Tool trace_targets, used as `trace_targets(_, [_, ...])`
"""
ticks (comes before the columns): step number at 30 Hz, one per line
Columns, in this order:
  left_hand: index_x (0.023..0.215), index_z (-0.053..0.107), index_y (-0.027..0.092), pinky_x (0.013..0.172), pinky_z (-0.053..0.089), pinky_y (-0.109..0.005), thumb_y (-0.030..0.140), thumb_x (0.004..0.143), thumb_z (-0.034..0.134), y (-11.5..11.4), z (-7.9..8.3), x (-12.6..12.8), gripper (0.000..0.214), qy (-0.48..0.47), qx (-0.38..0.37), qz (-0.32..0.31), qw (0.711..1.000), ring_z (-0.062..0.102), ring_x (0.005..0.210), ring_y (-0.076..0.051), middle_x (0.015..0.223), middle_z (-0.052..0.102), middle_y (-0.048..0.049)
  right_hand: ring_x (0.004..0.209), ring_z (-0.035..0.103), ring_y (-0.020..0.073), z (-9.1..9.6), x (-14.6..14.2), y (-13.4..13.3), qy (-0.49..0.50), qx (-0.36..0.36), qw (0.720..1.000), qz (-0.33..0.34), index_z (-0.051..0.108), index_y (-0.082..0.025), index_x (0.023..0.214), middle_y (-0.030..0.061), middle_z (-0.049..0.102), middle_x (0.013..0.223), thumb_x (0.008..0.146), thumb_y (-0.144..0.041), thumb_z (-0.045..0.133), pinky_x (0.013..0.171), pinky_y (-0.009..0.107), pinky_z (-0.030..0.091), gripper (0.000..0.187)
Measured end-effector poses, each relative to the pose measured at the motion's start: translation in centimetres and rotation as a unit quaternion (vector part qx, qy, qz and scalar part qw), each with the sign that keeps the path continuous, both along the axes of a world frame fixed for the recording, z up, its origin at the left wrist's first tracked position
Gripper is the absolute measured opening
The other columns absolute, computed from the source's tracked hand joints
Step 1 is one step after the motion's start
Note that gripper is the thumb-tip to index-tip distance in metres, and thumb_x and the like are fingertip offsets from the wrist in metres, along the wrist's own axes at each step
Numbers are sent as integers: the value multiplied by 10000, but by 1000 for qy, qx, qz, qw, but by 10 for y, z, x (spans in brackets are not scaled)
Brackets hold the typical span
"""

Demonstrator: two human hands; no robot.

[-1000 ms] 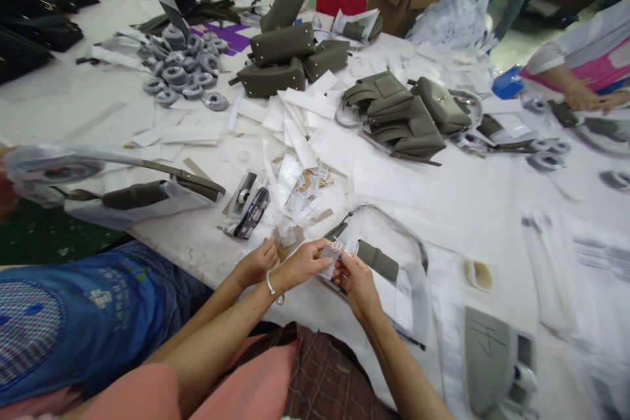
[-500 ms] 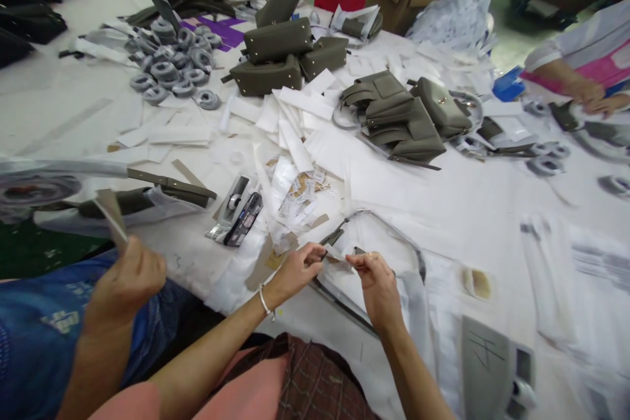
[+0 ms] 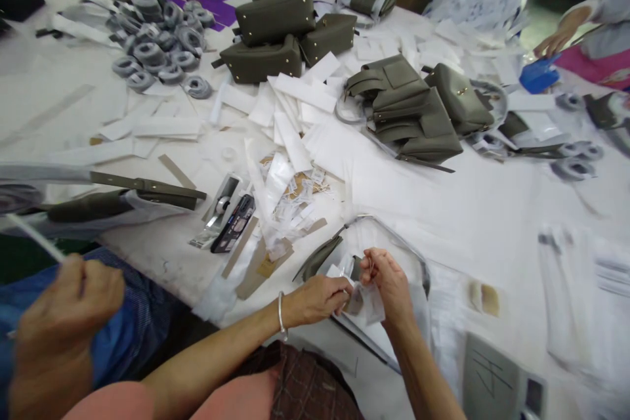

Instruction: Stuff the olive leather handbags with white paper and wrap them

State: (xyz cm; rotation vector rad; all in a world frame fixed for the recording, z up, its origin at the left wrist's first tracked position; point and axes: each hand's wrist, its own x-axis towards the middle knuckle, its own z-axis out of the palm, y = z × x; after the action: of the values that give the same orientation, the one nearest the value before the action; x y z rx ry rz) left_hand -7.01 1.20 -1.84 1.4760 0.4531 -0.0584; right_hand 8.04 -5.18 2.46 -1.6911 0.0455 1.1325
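Note:
My left hand (image 3: 317, 300), with a bracelet at its wrist, is closed in a pinch at the left edge of a small clear plastic packet (image 3: 373, 304). Something brownish shows by its fingertips. The fingers of my right hand (image 3: 391, 283) pinch a thin white string (image 3: 371, 265) just above the packet. Both hands are over an olive handbag (image 3: 321, 257) that lies on the table in front of me. Its strap (image 3: 388, 230), in grey wrapping, loops out behind my hands. My hands and the packet hide part of the bag.
Left of the bag lie a pile of small tags with strings (image 3: 301, 202) and a phone (image 3: 233, 223). Olive handbags (image 3: 275, 16) and grey rolls (image 3: 150, 52) stand farther back. A neighbour's hand (image 3: 66, 328) is close at left; another person's hand (image 3: 556, 42) touches a blue object.
My hands have moved lower over the bag, and a clear packet now shows between them. The neighbour's hand at left has come nearer. The view has shifted slightly.

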Motion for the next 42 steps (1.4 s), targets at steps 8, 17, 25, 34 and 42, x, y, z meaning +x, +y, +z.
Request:
trace_targets(8, [955, 667, 195, 824, 449, -276, 201, 878, 481, 61, -42, 23, 202, 101, 126, 222, 962, 622, 881, -185, 934, 694, -32, 386, 446, 108, -49, 55, 23, 73, -124, 966, 217, 654, -193, 929, -40, 585, 480, 684, -398, 735, 437, 253, 372, 330])
trace_targets(17, [1024, 692, 199, 873, 450, -275, 115, 827, 479, 80, -101, 66, 302, 54, 153, 73, 984, 603, 910, -189, 960, 668, -48, 508, 534, 121, -99, 69, 44, 130, -117, 937, 303, 667, -167, 879, -33, 660, 602, 567, -192, 728, 452, 221, 365, 318])
trace_targets(25, [1029, 663, 214, 804, 440, -246, 172, 897, 513, 85, -104, 69, 203, 27, 224, 19, 974, 580, 896, -172, 1004, 618, -36, 367, 401, 77, -109, 65, 49, 243, -72, 920, 297, 579, -162, 482, -36, 480, 380, 648, -366, 729, 407, 222, 327, 304])
trace_targets(34, [931, 591, 168, 710, 457, -269, 229, 987, 440, 73, -97, 60, 173, 103, 374, -27, 921, 562, 811, -165, 897, 563, -42, 442, 473, 84, -107, 52, 42, 236, -63, 933, 266, 576, -184, 613, -49, 524, 486, 624, -457, 797, 480, 234, 402, 351])
trace_targets(42, [933, 594, 184, 704, 448, -255, 220, 986, 433, 79, -101, 55, 174, 56, 390, -51, 918, 578, 851, -160, 923, 590, -32, 451, 450, 88, -110, 46, 39, 199, -74, 938, 273, 557, -191, 639, -52, 529, 515, 608, -463, 808, 458, 240, 363, 372])
